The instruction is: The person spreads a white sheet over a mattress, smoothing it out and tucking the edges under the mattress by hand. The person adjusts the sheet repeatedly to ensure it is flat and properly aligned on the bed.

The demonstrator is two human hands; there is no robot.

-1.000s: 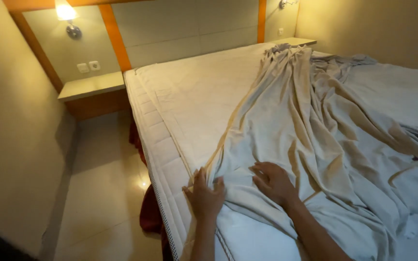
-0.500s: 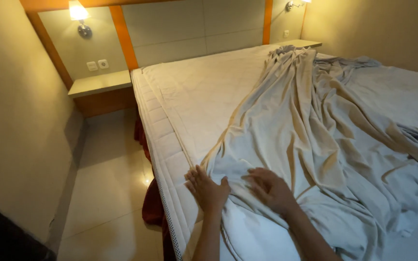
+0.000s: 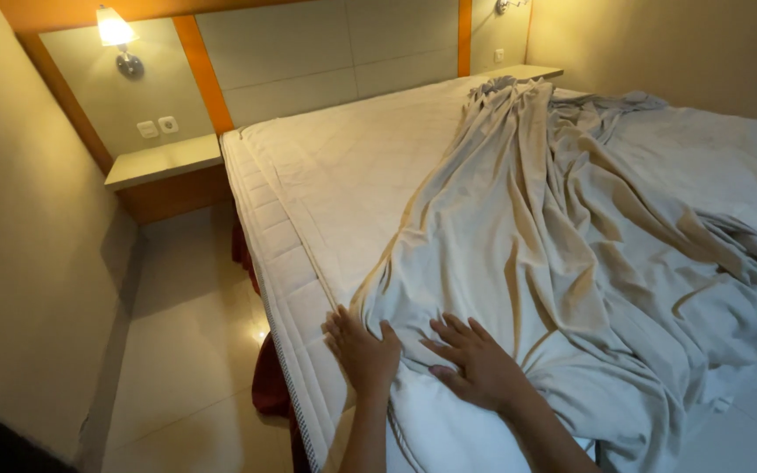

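Sheet [image 3: 571,254], soft, light and limp, lies crumpled across the mattress [image 3: 352,166] from 1 o'clock to 5 o'clock. Left hand [image 3: 363,349] and right hand [image 3: 477,368] rest flat and released on its near hem at 6 o'clock. Judged best gripped by pinching that hem; it likely slides easily.

Sheet [image 3: 571,236] on mattress [image 3: 352,166], nightstand [image 3: 164,160] left.
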